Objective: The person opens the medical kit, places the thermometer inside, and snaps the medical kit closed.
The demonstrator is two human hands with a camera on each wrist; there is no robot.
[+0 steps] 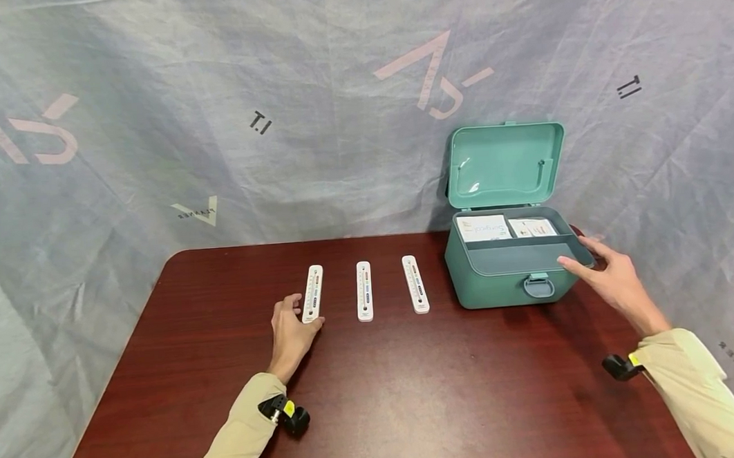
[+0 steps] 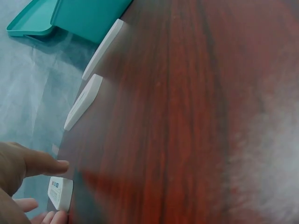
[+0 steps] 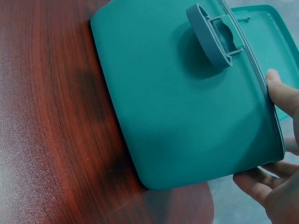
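Note:
Three white thermometers lie on the table: a left one [image 1: 311, 293], a middle one [image 1: 364, 291] and a right one [image 1: 415, 284]. My left hand [image 1: 290, 338] is around the lower end of the left thermometer, thumb on one side and fingers on the other. In the left wrist view a gap shows between the thumb [image 2: 51, 164] and that thermometer [image 2: 60, 192]. My right hand [image 1: 615, 282] holds the right front corner of a green first-aid box [image 1: 495, 288]; its thumb [image 3: 279, 88] is at the rim and its fingers are against the side wall.
The box's lid [image 1: 508, 163] stands raised at the back. White packets [image 1: 484, 228] lie in the rear compartments of its grey tray [image 1: 512, 256]. A grey latch [image 1: 539, 286] hangs on the front. Behind the dark red table [image 1: 413, 392] hangs a grey sheet [image 1: 310, 87].

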